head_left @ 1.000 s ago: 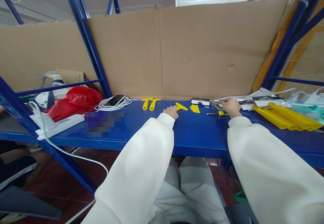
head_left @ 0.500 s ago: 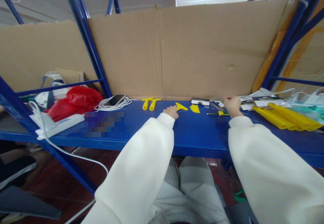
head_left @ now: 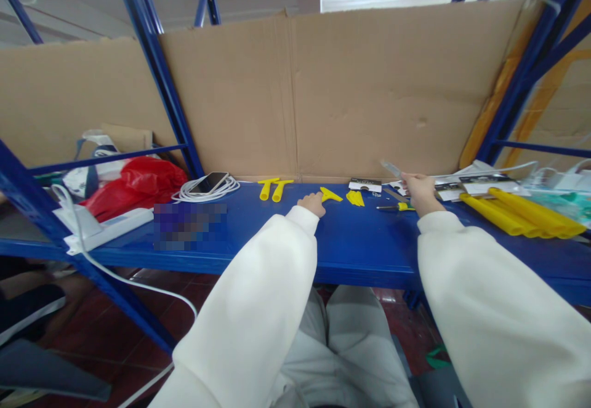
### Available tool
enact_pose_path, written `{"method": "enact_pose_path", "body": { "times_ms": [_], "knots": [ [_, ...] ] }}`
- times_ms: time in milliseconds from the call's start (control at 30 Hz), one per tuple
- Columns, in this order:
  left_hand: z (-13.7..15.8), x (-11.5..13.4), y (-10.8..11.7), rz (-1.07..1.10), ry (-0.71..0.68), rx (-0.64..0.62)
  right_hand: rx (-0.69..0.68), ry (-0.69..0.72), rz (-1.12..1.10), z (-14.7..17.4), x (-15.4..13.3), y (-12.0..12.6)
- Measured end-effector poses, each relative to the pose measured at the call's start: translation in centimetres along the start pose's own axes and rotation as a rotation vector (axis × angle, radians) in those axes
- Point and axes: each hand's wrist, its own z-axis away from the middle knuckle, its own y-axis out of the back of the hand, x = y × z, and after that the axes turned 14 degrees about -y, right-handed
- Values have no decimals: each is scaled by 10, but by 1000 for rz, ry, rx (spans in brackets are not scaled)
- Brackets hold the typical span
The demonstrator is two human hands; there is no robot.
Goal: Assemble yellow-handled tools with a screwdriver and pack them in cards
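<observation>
My left hand (head_left: 312, 204) is closed around a yellow T-shaped scraper handle (head_left: 330, 195), whose wide head sticks out on the right. My right hand (head_left: 419, 191) is raised a little above the table and pinches a thin, pale, flat strip (head_left: 391, 168) that points up and left. I cannot make out exactly what the strip is. A screwdriver (head_left: 399, 207) with a yellow handle lies just below the right hand. Between the hands are small yellow plastic pieces (head_left: 355, 198) and a black-and-white card packet (head_left: 365, 184).
Two yellow T-shaped handles (head_left: 271, 190) lie at the back edge, left of centre. Several yellow tubes (head_left: 526, 214) are at right. A coiled white cable with a phone (head_left: 211, 183), a power strip (head_left: 113, 228) and a red bag (head_left: 138, 186) are at left. Cardboard (head_left: 369, 94) walls the back.
My right hand has come up slightly, bringing the thin strip into view above the packets. My left hand and the scraper handle look unmoved.
</observation>
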Motion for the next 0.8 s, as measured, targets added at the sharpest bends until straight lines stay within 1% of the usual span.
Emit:
{"method": "enact_pose_path", "body": {
  "times_ms": [33, 133, 200, 333, 500, 633, 800],
  "knots": [
    [0, 0, 0, -1, -1, -2, -3, -54, -63, 5, -4, -1],
    [1, 1, 1, -7, 1, -13, -76, -206, -210, 21, -15, -1],
    [0, 1, 1, -9, 2, -16, -128, -244, -253, 28, -20, -1],
    [0, 0, 0, 7, 0, 2, -275, -288, -295, 37, -24, -2],
    [-1, -1, -1, 50, -3, 40, -364, -285, -241, 47, -26, -5],
    [-2, -3, -3, 66, -40, 76, -446, -278, -166, 51, -24, -11],
    [-4, -5, -4, 79, -85, 100, -551, -287, -8, 56, -21, -15]
  ]
}}
